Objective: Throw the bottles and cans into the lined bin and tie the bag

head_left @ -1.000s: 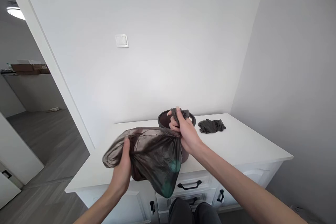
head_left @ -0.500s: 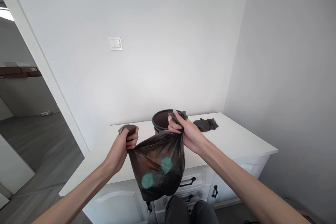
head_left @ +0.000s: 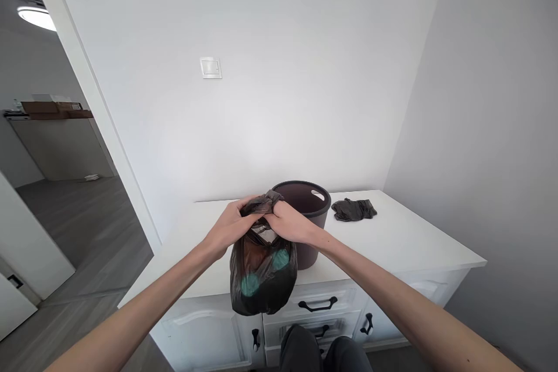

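Note:
A filled black plastic garbage bag (head_left: 264, 282) hangs in front of the white cabinet, with two green round shapes showing through its thin film. My left hand (head_left: 233, 222) grips one side of its gathered top. From the other side, my right hand (head_left: 285, 220) is closed on the bag's top, close against the left. The two ends of the top cross between my fingers, leaving a small gap below them. Behind my right hand stands a dark brown trash can (head_left: 321, 218), its upper part and a handle hole visible.
On the white cabinet top (head_left: 392, 244), a crumpled black plastic bag (head_left: 354, 210) lies right of the trash can. Below are drawers with black handles (head_left: 318, 304). A light switch (head_left: 211, 68) is on the wall; a doorway opens at left.
My hands have come together from wide apart, drawing the stretched bag top into a crossed bunch. The view has shifted slightly, and more of the trash can shows.

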The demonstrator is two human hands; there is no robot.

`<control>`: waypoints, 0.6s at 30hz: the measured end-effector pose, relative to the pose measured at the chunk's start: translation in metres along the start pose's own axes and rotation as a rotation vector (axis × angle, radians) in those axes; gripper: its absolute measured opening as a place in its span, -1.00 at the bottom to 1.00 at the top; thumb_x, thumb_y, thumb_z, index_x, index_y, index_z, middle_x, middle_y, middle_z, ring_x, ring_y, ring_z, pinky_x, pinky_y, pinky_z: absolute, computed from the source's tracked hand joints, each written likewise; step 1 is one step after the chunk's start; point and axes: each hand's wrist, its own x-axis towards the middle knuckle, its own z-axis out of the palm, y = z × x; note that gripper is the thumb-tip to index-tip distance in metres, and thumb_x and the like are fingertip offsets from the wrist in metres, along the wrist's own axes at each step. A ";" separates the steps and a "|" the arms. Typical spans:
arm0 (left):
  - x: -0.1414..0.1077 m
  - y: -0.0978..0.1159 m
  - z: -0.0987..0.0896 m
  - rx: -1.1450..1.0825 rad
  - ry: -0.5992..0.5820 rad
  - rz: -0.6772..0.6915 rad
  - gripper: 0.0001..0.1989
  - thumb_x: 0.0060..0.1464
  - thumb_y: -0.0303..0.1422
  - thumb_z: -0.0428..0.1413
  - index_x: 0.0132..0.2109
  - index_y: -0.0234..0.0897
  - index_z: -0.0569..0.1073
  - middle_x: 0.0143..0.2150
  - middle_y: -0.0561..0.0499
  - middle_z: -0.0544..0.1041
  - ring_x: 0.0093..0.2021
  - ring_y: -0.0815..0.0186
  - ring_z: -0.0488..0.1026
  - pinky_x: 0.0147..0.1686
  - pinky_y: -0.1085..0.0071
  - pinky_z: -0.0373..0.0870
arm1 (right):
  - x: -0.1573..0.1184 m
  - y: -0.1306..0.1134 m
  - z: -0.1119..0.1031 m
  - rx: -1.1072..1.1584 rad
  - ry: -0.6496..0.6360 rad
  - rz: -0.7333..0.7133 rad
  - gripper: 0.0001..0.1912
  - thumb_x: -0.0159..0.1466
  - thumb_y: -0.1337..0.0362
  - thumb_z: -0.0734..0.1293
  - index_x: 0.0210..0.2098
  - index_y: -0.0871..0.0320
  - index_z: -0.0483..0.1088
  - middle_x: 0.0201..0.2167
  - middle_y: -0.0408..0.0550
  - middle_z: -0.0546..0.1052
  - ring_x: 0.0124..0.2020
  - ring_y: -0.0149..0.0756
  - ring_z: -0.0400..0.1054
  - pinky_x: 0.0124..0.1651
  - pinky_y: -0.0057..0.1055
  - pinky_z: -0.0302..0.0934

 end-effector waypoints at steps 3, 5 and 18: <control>0.002 -0.009 0.003 -0.104 0.061 -0.019 -0.67 0.01 -0.13 0.33 -0.11 -0.18 0.66 -0.14 -0.02 0.64 -0.16 0.18 0.50 -0.10 0.30 0.42 | 0.000 0.011 0.001 0.088 -0.054 0.050 -0.78 0.34 0.16 0.33 -0.38 0.12 0.42 -0.45 -0.16 0.43 -0.33 -0.28 0.29 -0.21 -0.35 0.21; 0.002 -0.014 0.005 -0.169 0.130 -0.065 -0.69 -0.03 -0.11 0.34 -0.21 -0.22 0.65 -0.37 0.04 0.56 -0.39 0.31 0.36 -0.31 0.37 0.35 | -0.003 0.019 0.000 0.277 -0.081 0.105 -0.75 0.36 0.08 0.35 -0.31 0.12 0.43 -0.42 -0.18 0.41 -0.35 -0.34 0.27 -0.24 -0.39 0.19; 0.013 -0.025 -0.048 -0.003 -0.020 -0.146 -0.62 0.18 0.03 0.18 -0.32 -0.21 0.48 -0.45 0.06 0.27 -0.45 0.33 0.15 -0.49 0.45 0.11 | 0.006 0.038 0.031 0.624 0.174 0.172 -0.61 0.37 -0.14 0.28 -0.30 0.02 0.20 -0.48 -0.30 0.11 -0.56 -0.46 -0.05 -0.51 -0.47 -0.05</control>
